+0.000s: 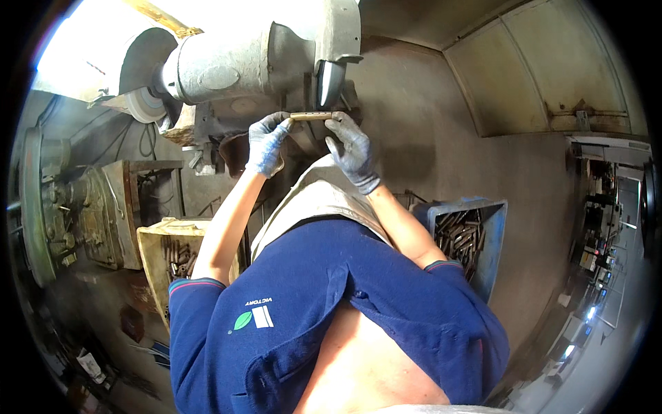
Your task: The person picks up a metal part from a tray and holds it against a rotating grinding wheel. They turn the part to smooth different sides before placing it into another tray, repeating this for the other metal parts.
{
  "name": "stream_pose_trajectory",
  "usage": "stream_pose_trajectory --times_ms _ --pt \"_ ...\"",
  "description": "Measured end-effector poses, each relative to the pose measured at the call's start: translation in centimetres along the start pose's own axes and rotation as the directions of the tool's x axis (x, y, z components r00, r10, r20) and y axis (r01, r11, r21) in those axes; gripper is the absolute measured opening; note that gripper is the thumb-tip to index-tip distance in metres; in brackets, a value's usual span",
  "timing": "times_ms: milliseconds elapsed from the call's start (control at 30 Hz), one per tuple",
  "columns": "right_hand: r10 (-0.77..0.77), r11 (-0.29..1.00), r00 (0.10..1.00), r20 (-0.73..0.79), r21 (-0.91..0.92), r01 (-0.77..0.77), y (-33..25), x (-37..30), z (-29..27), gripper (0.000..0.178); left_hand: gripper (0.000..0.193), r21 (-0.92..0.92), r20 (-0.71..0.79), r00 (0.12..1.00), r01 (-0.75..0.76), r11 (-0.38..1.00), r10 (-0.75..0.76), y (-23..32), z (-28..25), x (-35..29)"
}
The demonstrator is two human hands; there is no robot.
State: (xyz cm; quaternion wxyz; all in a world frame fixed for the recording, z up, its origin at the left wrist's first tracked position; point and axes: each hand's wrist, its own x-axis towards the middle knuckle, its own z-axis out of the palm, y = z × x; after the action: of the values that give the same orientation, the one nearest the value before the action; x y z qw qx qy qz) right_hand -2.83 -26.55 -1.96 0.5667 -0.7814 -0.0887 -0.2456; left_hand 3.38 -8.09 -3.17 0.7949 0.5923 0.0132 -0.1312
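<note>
Broadly, from the left, a greenish machine [86,207] stands at nine o'clock, with a pale disc [145,105] at ten on the near side of a grey grinder body [227,65] that reaches past eleven. A yellow crate [153,259] of dark metal pieces sits between eight and nine. Of the two gloved hands, the left hand [267,143] is at half past ten, its thumb and fingers pinching the left end of a slim tan bar [311,116]. The bar lies just short of twelve, its long axis running nine to three, spanning the gap. Just past it, toward twelve, is a shiny wheel edge [332,84], nearer the bar's right end; I cannot tell whether they touch. The right hand [354,150], at one, grips that end by its fingertips, one digit hanging clear. A blue crate [494,238] stands between three and four.
</note>
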Motion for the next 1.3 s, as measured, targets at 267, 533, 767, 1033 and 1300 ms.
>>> stream_pose_trajectory --times_ms 267,533,767,1033,1300 --pt "-0.286 0.931 0.956 0.060 -0.220 0.292 -5.6 -1.3 -4.3 0.046 0.019 0.092 0.160 0.979 -0.143 0.985 0.127 4.3 1.9 -4.0" --pt "-0.276 0.934 0.958 -0.081 -0.257 0.247 -9.0 -2.8 -6.9 0.027 0.019 0.113 0.328 0.944 -0.063 0.992 0.023 4.8 4.4 -5.0" --pt "0.299 0.913 0.782 -0.547 -0.074 -0.401 -9.4 -11.7 -13.8 0.012 0.018 0.180 0.459 0.882 0.027 0.983 -0.108 3.2 3.4 -4.1" --pt "0.278 0.624 0.251 -0.927 -0.025 -0.781 -14.2 -27.8 -24.0 0.023 0.012 0.392 0.277 0.895 0.226 0.892 -0.349 -0.9 -2.8 -3.5" --pt "0.189 0.050 0.491 -0.851 -0.491 -0.870 -12.6 -26.1 -25.3 0.038 0.024 0.388 0.212 0.957 0.102 0.916 -0.196 -2.4 -4.7 -5.2"
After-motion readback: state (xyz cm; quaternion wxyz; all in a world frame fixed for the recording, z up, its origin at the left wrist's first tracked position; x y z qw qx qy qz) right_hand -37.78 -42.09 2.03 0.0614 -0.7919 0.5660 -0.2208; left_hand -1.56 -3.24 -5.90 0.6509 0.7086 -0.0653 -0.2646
